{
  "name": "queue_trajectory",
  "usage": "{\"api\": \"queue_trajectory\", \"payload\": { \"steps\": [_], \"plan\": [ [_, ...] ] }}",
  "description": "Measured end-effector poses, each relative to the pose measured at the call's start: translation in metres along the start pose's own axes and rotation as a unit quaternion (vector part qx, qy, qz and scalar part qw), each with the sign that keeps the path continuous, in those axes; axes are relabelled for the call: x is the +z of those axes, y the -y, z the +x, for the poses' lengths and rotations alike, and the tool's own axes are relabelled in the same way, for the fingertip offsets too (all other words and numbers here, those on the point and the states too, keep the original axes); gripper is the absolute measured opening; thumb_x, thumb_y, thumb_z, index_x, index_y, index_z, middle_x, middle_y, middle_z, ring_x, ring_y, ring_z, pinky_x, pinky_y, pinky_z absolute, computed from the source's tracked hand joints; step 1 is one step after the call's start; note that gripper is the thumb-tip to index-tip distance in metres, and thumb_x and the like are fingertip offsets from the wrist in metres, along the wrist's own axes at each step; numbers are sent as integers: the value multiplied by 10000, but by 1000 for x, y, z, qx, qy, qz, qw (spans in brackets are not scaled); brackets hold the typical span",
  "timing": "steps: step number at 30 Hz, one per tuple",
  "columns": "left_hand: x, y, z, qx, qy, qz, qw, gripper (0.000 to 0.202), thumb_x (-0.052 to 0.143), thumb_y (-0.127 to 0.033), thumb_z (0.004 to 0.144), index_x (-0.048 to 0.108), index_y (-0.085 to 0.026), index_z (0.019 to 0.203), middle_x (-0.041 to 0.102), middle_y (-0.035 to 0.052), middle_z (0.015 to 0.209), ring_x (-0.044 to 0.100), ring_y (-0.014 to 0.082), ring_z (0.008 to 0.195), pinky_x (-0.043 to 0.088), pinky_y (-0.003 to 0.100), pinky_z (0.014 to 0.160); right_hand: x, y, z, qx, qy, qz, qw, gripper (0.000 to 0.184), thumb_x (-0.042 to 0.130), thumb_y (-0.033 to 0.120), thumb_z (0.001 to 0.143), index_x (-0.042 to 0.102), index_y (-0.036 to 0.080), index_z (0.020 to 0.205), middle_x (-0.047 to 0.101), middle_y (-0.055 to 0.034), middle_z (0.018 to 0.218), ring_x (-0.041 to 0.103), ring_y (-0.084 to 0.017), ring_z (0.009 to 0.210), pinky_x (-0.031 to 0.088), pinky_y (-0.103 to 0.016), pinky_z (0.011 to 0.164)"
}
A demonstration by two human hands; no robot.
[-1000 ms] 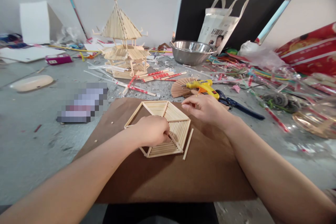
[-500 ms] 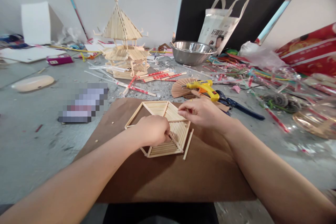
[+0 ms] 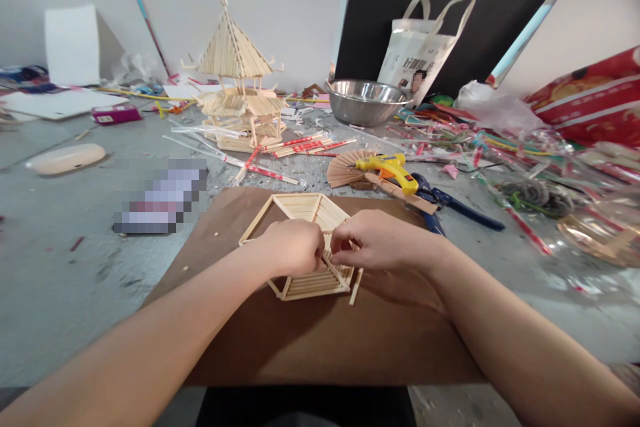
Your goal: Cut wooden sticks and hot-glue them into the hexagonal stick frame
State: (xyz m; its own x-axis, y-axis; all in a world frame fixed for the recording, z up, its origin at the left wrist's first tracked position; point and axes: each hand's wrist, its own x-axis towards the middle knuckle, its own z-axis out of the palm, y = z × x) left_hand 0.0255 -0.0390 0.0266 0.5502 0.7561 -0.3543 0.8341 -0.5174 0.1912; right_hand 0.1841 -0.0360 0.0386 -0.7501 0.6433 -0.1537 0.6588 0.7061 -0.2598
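Observation:
A six-sided frame of thin wooden sticks (image 3: 307,290) lies on brown paper, its right-hand sections filled with rows of sticks and its left part hollow. My left hand (image 3: 293,247) is closed over the middle of the frame, fingertips at the end of a wooden stick (image 3: 343,277) that slants to the lower right corner. Beside it, my right hand (image 3: 383,240) curls over the frame's right side, thumb and fingers drawn together; whatever they pinch is hidden. A loose stick (image 3: 355,290) rests just right of the frame, partly under my right hand.
Beyond the brown paper (image 3: 320,347) lie a yellow glue gun (image 3: 387,165), blue-handled pliers (image 3: 467,209) and a paper fan (image 3: 345,170). A stick pagoda model (image 3: 237,60), wrapped chopsticks (image 3: 310,145) and a metal bowl (image 3: 367,107) are farther back. At left is a blurred phone (image 3: 163,197).
My right hand has come down and left, from the frame's upper right edge to beside my left hand. The left hand keeps its place on the frame.

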Motion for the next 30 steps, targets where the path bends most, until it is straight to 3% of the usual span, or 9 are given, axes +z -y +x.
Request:
{"api": "queue_trajectory", "payload": {
  "steps": [11, 20, 30],
  "plan": [
    [0, 4, -1, 9, 6, -33, 999, 267, 475, -419, 645, 647, -245, 752, 640, 51, 728, 562, 192, 642, 371, 273, 555, 2, -7, -1, -1, 7, 23, 1000, 189, 486, 324, 734, 642, 218, 731, 647, 11, 685, 548, -103, 600, 330, -201, 537],
    [1, 8, -1, 35, 10, -51, 998, 245, 468, -366, 674, 650, -224, 754, 646, 36, 728, 526, 135, 597, 369, 230, 570, -1, -10, -2, 15, 16, 49, 999, 234, 478, 362, 734, 635, 188, 739, 634, -9, 695, 527, -99, 605, 310, -195, 526],
    [3, 9, -1, 48, -2, -58, 997, 215, 474, -337, 658, 644, -229, 732, 629, 32, 701, 525, 142, 595, 362, 241, 563, 0, -11, -2, 10, 18, 46, 999, 237, 470, 367, 739, 629, 192, 753, 635, -9, 707, 530, -104, 621, 306, -198, 535]
  ]
}}
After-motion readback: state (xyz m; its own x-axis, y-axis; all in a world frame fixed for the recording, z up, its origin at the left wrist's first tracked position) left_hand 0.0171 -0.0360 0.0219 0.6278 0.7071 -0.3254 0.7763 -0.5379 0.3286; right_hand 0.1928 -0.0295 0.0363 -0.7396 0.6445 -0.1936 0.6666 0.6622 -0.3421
